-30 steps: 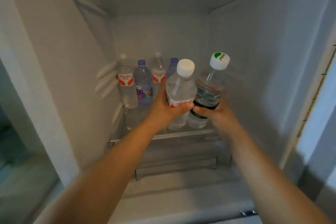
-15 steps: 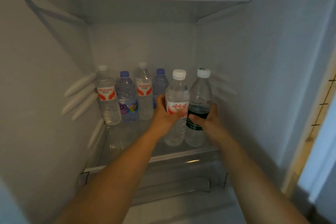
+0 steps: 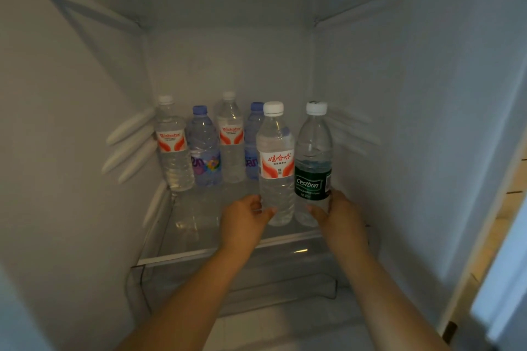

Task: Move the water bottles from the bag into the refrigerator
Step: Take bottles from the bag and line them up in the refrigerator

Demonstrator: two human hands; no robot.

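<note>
Two water bottles, red-label bottle [image 3: 276, 164] and green-label bottle [image 3: 313, 165], stand upright, caps up, touching, near the glass shelf's [image 3: 199, 239] front edge; four bottles [image 3: 206, 145] line its back. Left hand [image 3: 242, 222] and right hand [image 3: 340, 218] loosely cup their bases.

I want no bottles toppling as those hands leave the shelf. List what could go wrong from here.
1. The red-label bottle and green-label bottle stand close together; a snag from the left hand or right hand could tip one into the other.
2. Both stand near the glass shelf front edge and might fall out.
</note>
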